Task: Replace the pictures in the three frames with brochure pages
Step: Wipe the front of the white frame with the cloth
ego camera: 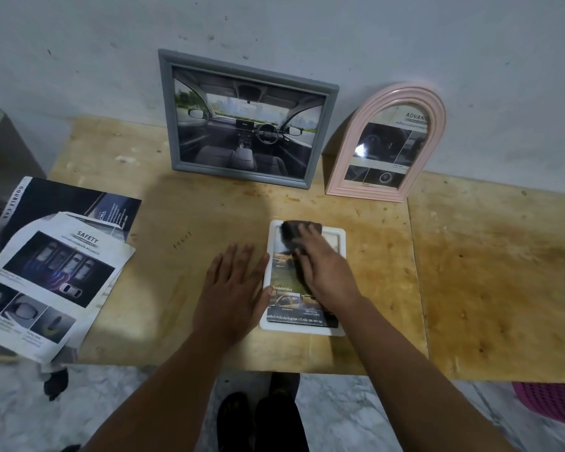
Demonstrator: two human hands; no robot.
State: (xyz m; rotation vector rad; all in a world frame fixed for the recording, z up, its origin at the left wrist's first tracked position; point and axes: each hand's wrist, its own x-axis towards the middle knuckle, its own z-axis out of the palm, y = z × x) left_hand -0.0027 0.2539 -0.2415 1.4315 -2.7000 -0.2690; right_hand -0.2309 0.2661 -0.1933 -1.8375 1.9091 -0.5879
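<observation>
So the small white rectangular frame (302, 330) is lying flat on the pale plywood tabletop (470, 272), near the front edge, with a yellow-and-green brochure page (282, 282) sitting in it. The left hand (230, 291) is flat on the table just left of the frame, fingers straight and spread, thumb touching the frame's left edge. The right hand (320, 265) reaches over the page from the right with its fingers on a dark blurry piece (291, 233) at the far end of the frame; can't really tell if it's gripping that or only pressing it.

Further back, leaning on the grey wall, there's a grey rectangular frame (168, 125) showing a car interior, and to its right a pink arched frame (433, 132) with a brochure page in it. Over on the left, loose brochure pages (59, 275) are piled up and hang off the table's near edge.
</observation>
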